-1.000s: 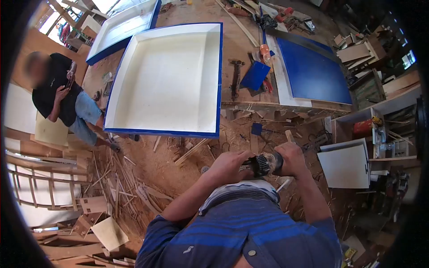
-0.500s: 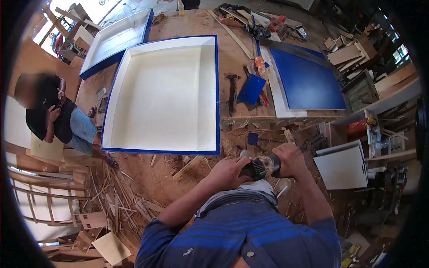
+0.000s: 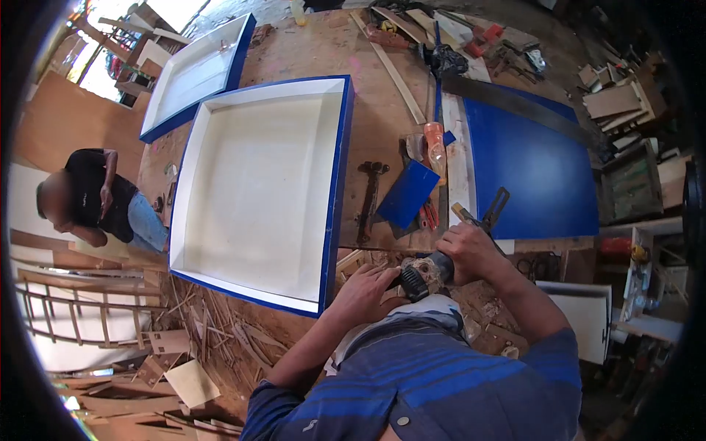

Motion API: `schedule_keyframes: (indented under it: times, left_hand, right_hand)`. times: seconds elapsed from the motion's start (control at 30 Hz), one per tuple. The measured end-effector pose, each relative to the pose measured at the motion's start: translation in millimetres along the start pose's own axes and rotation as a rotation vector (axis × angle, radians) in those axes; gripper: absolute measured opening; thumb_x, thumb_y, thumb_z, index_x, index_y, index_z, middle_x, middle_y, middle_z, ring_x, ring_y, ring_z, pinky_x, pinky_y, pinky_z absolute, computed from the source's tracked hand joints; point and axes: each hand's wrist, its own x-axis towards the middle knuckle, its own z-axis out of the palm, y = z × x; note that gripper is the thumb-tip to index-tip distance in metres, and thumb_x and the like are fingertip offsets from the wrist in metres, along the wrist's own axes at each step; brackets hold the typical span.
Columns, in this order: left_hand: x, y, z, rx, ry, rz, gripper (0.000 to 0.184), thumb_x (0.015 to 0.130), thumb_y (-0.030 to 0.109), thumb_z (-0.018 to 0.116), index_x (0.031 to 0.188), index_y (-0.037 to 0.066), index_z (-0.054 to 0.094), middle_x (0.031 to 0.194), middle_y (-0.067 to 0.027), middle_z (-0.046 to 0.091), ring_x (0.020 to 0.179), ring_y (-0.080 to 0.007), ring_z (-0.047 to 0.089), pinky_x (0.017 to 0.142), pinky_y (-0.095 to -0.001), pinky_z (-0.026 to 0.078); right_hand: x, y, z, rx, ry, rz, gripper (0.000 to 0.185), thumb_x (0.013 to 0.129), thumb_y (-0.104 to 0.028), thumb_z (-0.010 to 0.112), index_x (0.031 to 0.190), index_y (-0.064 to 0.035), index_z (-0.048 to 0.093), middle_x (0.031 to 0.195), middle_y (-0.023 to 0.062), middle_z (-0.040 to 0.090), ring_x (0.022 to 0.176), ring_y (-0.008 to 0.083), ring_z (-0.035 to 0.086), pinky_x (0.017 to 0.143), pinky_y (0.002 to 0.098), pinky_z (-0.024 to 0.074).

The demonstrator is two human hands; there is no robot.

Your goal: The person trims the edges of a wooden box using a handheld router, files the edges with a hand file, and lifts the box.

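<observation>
Near my waist I hold a dark power tool (image 3: 425, 275) with a ribbed black end and a dusty, fibrous middle. My right hand (image 3: 469, 252) is wrapped round its dark body on the right. At its ribbed end, my left hand (image 3: 365, 292) has its fingers bent against the tool, the fingertips partly hidden. A large white tray with blue edges (image 3: 257, 184) lies on the workbench, ahead and to the left of my hands. Ahead of them are a small blue board (image 3: 409, 192), a hammer (image 3: 370, 200) and an orange-capped bottle (image 3: 434, 151).
A second blue-edged tray (image 3: 195, 77) lies at the back left. A blue panel (image 3: 533, 173) with a dark metal strip (image 3: 518, 110) across it rests at the right. Another person (image 3: 103, 195) is at the bench's left side. Wood scraps (image 3: 243, 334) litter the floor.
The view has shifted, and the bench appears closer to my hands. My right hand and the tool now appear beside the bench's front edge. The other person has leaned over, one hand near the head.
</observation>
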Motion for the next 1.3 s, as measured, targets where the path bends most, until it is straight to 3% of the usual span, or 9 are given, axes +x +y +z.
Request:
schedule_keyframes:
  times: [0.1,0.2,0.7,0.8,0.93,1.07,1.13,1.17,1.3]
  left_hand:
    - [28,3,0,-0.108,-0.017,-0.127,0.061,0.094,0.042,0.085,0.132,0.000,0.063,0.119,-0.0224,0.074,0.118,-0.0423,0.069,0.106,-0.0497,0.051]
    - [55,7,4,-0.149,-0.051,-0.226,0.064,0.088,0.042,0.091,0.130,0.002,0.063,0.118,-0.0225,0.074,0.118,-0.0432,0.070,0.100,-0.0504,0.055]
    - [149,12,6,-0.019,-0.007,0.048,0.075,0.086,0.051,0.089,0.134,-0.001,0.066,0.112,-0.0202,0.074,0.111,-0.0408,0.070,0.100,-0.0495,0.053]
    - [161,15,6,0.024,-0.001,0.031,0.062,0.091,0.052,0.084,0.122,0.001,0.065,0.102,-0.0180,0.073,0.106,-0.0387,0.070,0.097,-0.0471,0.052]
    - [171,16,-6,-0.117,-0.105,-0.088,0.069,0.097,0.053,0.077,0.142,0.002,0.064,0.126,-0.0221,0.074,0.123,-0.0419,0.068,0.108,-0.0510,0.050]
    - [167,-1,-5,-0.103,0.127,-0.080,0.061,0.105,0.046,0.070,0.147,0.003,0.062,0.131,-0.0218,0.074,0.131,-0.0420,0.066,0.115,-0.0524,0.048]
    - [153,-11,-11,-0.119,0.188,-0.187,0.057,0.107,0.045,0.066,0.144,0.002,0.064,0.134,-0.0227,0.073,0.131,-0.0423,0.066,0.112,-0.0514,0.049]
    - [146,-17,-13,-0.127,0.222,-0.242,0.055,0.109,0.045,0.065,0.143,0.001,0.064,0.136,-0.0231,0.072,0.130,-0.0425,0.066,0.111,-0.0509,0.050]
    - [116,-75,11,-0.116,0.279,-0.547,0.047,0.107,0.037,0.069,0.137,0.001,0.066,0.133,-0.0226,0.071,0.121,-0.0432,0.070,0.103,-0.0498,0.055]
  right_hand:
    - [5,35,-4,-0.038,-0.034,-0.046,0.053,0.052,-0.041,0.092,0.086,-0.0098,0.067,0.087,0.0093,0.069,0.089,0.0308,0.072,0.082,0.0447,0.0582]
    - [9,62,-8,0.015,0.022,-0.067,0.041,0.054,-0.029,0.083,0.087,-0.0110,0.068,0.085,0.0084,0.069,0.086,0.0305,0.071,0.081,0.0439,0.0564]
    - [-15,136,-24,0.105,0.030,0.051,0.035,0.057,-0.021,0.079,0.088,-0.0087,0.068,0.085,0.0113,0.069,0.086,0.0350,0.071,0.080,0.0471,0.0585]
    - [-23,143,-26,0.138,0.021,0.097,0.035,0.057,-0.020,0.078,0.089,-0.0089,0.068,0.085,0.0113,0.069,0.086,0.0360,0.070,0.079,0.0479,0.0586]
    - [-29,147,-29,0.174,0.032,0.145,0.043,0.057,-0.026,0.087,0.094,-0.0096,0.071,0.088,0.0141,0.070,0.089,0.0380,0.071,0.081,0.0481,0.0595]
    - [-42,171,-37,0.240,-0.075,0.283,0.055,0.057,-0.032,0.090,0.103,-0.0075,0.073,0.092,0.0169,0.073,0.090,0.0411,0.071,0.083,0.0502,0.0594]
    - [-46,182,-53,0.238,-0.148,0.342,0.058,0.057,-0.033,0.090,0.106,-0.0070,0.072,0.094,0.0180,0.075,0.091,0.0438,0.071,0.084,0.0524,0.0594]
    - [-43,185,-67,0.359,-0.274,0.543,0.062,0.059,-0.028,0.091,0.115,-0.0087,0.073,0.097,0.0211,0.077,0.097,0.0459,0.073,0.092,0.0501,0.0598]
    - [-64,246,-68,0.507,-0.438,0.713,0.075,0.057,-0.025,0.094,0.127,-0.0083,0.073,0.106,0.0165,0.081,0.101,0.0364,0.077,0.093,0.0475,0.0596]
